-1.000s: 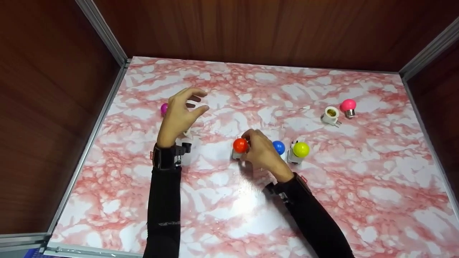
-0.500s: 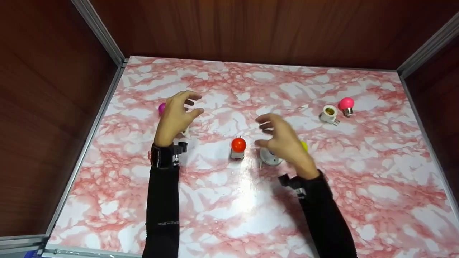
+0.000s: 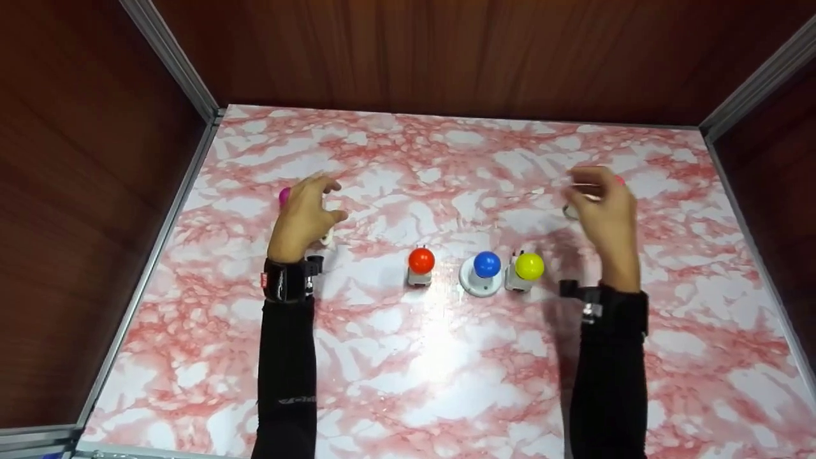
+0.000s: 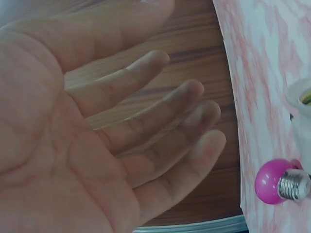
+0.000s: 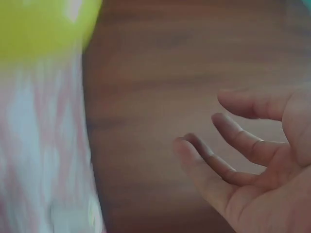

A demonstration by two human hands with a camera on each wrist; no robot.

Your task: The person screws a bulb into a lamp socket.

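My left hand hovers, fingers loosely bent and holding nothing, above a white lamp socket that it mostly hides in the head view. Beside it lies a magenta bulb with a silver screw base. On the right, my slightly blurred right hand hangs with relaxed, bare fingers over another white socket and a pink bulb, covering most of both. Between the hands, a red bulb sits in a white plug-in socket.
A blue bulb stands on a round white base. Close to its right is a yellow bulb in a white plug-in socket. Brown wood-grain panels with metal rails enclose the marbled table.
My right hand has left the red bulb and its socket, crossing rightward over the blue and yellow bulbs to the right-hand socket and pink bulb. My left hand has barely moved.
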